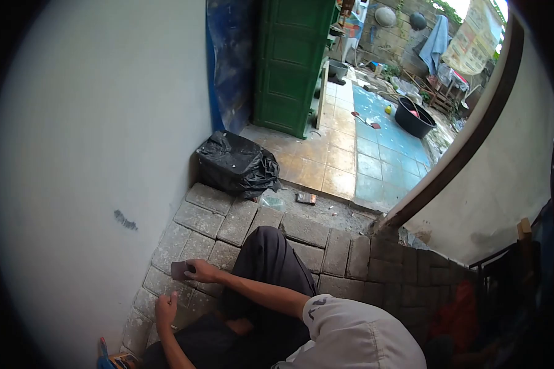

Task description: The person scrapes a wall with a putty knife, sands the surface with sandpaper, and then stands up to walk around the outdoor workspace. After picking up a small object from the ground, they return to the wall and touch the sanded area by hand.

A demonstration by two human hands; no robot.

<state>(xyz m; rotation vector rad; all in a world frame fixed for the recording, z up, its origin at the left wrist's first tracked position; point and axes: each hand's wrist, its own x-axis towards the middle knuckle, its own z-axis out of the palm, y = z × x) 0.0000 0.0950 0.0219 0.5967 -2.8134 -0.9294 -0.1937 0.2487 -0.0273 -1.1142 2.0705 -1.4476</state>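
My right hand (203, 270) reaches out past my bent knee and pinches a small, flat, dark brown rectangular piece (180, 270). That piece looks like folded sandpaper, though its surface is too small to be sure. It is held above the paving, near the foot of the white wall (98, 154). Closer to my body, my left hand (165, 310) is closed with the thumb pointing up. Whatever its curled fingers may hold is hidden. A dark grey smudge (125, 219) marks the wall beyond both hands.
Grey paving blocks (237, 221) lie under me. A black plastic bag (237, 163) sits against the wall, with a small dark box (306, 198) nearby. Farther off stand a green cabinet (292, 67) and a black tub (414, 118) on tiles. An orange-and-blue object (114, 358) is at lower left.
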